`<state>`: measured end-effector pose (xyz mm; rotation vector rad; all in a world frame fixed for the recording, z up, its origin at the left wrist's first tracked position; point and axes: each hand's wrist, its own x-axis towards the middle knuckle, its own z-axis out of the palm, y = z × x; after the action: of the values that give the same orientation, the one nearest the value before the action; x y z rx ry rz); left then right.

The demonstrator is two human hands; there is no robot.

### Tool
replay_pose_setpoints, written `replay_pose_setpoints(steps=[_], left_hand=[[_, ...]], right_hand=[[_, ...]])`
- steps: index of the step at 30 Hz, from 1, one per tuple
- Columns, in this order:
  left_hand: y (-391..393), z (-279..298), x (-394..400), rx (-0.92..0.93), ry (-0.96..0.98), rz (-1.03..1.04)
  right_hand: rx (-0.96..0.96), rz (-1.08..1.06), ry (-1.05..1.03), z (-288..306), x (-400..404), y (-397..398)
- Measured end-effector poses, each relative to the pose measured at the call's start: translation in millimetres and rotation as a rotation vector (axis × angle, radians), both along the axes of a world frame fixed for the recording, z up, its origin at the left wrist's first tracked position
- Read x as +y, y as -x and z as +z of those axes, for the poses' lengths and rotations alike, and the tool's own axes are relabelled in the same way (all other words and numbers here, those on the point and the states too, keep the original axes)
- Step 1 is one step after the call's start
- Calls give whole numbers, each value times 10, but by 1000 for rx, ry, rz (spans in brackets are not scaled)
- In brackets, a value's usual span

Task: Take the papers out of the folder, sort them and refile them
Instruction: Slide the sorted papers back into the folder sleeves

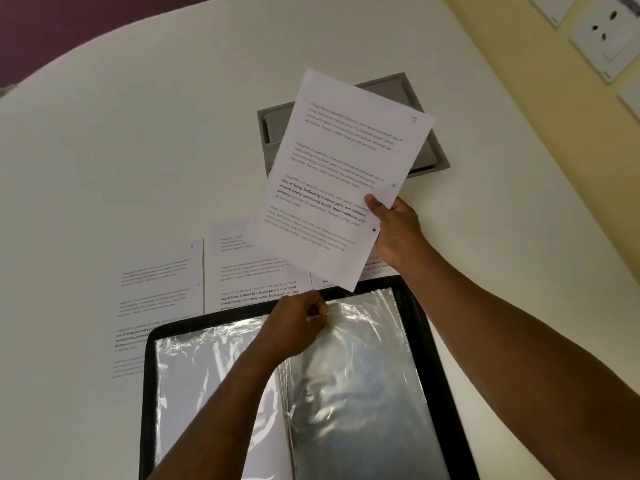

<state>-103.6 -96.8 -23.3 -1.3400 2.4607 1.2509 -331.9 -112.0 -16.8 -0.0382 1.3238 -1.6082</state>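
so the folder (433,358) lies open at the near edge of the white table (138,133), black rim, shiny plastic sleeves (353,368) facing up. right hand (398,233) pinches one printed sheet (339,178) by its punched edge, thumb on top, holding it up in the air over the middle of the table, tilted. left hand (298,327) is curled at the top edge of the right-side sleeve and seems to be pinching the plastic open, though i can't quite see the fingertips.

a few more sheets (207,282) are laid out side by side flat on the table just past the folder's far edge, partly tucked under it. there's a grey tray thing (429,150) set into the table further back, half hidden by the raised page, and wall sockets (602,32) off at the far right corner.

my guess: pulling out is mostly done, sleeves in view look empty. whether this page is coming out or going back in, i can't tell. sorting looks underway, most of the refiling is still left.
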Motion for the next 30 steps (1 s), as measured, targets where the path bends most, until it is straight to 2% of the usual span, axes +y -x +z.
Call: replay_pose_setpoints(steps=[6, 11, 16, 22, 30], left_hand=[[-20, 17, 19, 72, -7, 0], [-49, 7, 6, 88, -13, 39], [-47, 3, -24, 37, -24, 89], [-133, 35, -128, -130, -54, -34], [-58, 38, -176, -115, -31, -79]], right_hand=[[51, 86, -35, -129, -40, -146], [113, 255, -100, -247, 22, -92], [173, 401, -161, -293, 131, 127], [160, 448, -134, -319, 152, 268], [130, 549, -127, -352, -42, 273]])
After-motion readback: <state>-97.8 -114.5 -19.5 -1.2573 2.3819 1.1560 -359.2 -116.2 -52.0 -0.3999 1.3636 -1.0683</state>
